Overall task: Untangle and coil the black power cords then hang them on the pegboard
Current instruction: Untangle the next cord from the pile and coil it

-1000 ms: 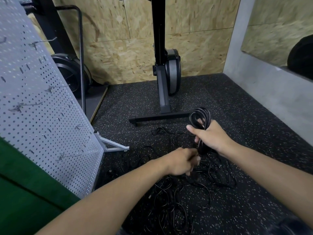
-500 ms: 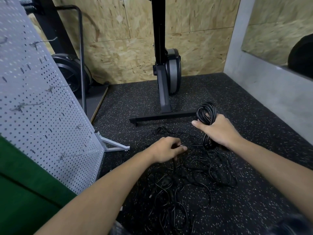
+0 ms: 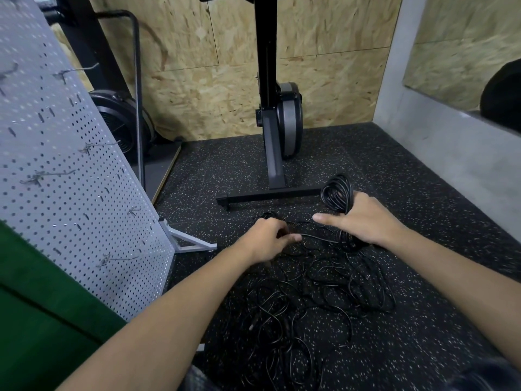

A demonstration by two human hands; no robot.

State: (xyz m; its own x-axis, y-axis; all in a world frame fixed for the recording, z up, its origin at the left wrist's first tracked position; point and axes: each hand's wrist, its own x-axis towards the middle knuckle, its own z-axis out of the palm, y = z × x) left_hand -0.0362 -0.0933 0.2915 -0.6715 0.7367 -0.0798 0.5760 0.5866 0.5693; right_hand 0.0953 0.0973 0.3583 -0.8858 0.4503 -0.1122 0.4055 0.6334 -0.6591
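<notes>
- Black power cords lie in a loose tangle on the speckled rubber floor, in front of the person and between the two forearms.
- Part of the cords is gathered into a coil, held up above the tangle at its far right edge.
- The right hand grips the coil: the fingers are curled round the bundle and the thumb points out to the left. The loops stand up above the hand, and the rest of the bundle hangs down below it into the pile.
- The left hand is closed round a single strand that runs to the right towards the coil. The hand is low, just above the near-left part of the tangle.
- The two hands are near each other but apart.
- The pegboard stands on the left, a grey perforated panel leaning on a metal foot. Its bare metal hooks carry no cords.
- An exercise machine stands upright beyond the cords, its base bar just behind the coil.
- A chipboard wall closes the back; a round black fan sits behind the pegboard.
- A green surface fills the lower left corner.
</notes>
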